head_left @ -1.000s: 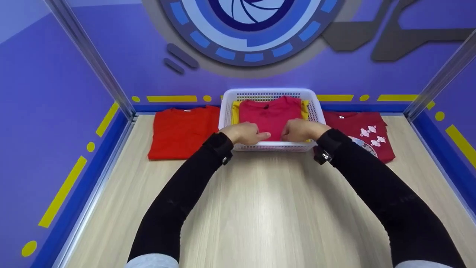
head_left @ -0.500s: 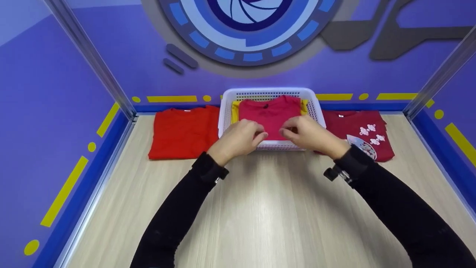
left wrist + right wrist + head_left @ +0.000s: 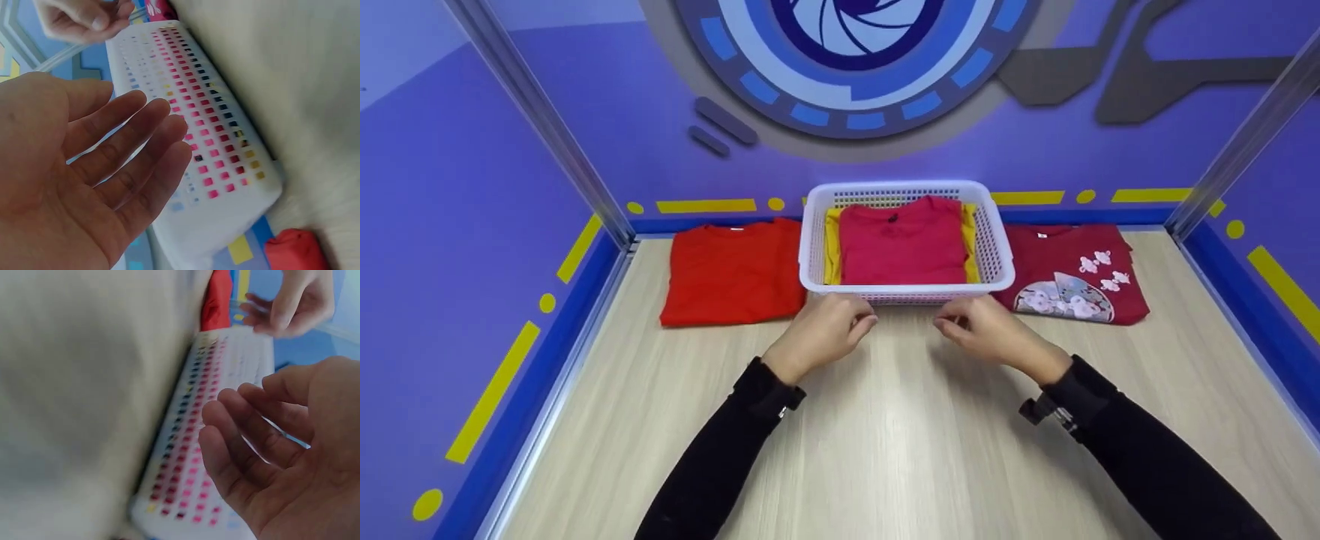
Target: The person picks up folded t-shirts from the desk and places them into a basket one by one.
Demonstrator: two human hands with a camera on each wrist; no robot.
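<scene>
A white plastic basket (image 3: 906,289) with a perforated wall stands against the back panel. Inside it a folded pink-red shirt (image 3: 904,247) lies on top of a folded yellow shirt (image 3: 832,247). My left hand (image 3: 821,334) is in front of the basket's near left side, fingers loosely bent and holding nothing. Level with it, my right hand (image 3: 997,334) hovers off the near right side, also with nothing in it. Both wrist views show bare palms with relaxed fingers before the basket's front wall (image 3: 208,124).
Left of the basket lies a folded bright red shirt (image 3: 731,274). A dark red shirt (image 3: 1072,262) with a printed fan and flowers lies on its right. The wooden tabletop (image 3: 877,435) runs between blue-purple side panels (image 3: 450,247) with metal edge posts.
Both hands have come away from the pink-red shirt in the basket and drawn back over the near rim toward the person. The basket and the shirts stay in place.
</scene>
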